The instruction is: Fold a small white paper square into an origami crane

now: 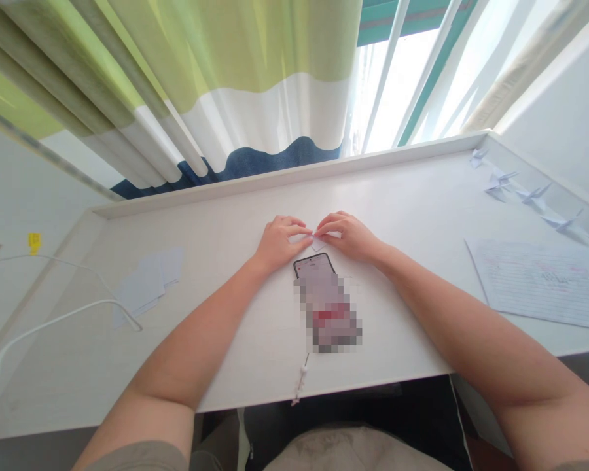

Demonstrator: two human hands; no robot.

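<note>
A small white folded paper (318, 243) lies on the white desk (402, 203) in front of me. My left hand (279, 241) and my right hand (349, 234) meet over it, fingertips pinched on its upper edge from both sides. Most of the paper is hidden under the fingers. Just below the hands lies a phone (324, 297) with its screen up.
A loose stack of white paper squares (147, 284) lies at the left, beside a white cable (53, 317). Several folded paper cranes (525, 190) line the right edge above a written sheet (544, 278). Striped curtains (201, 91) hang behind the desk.
</note>
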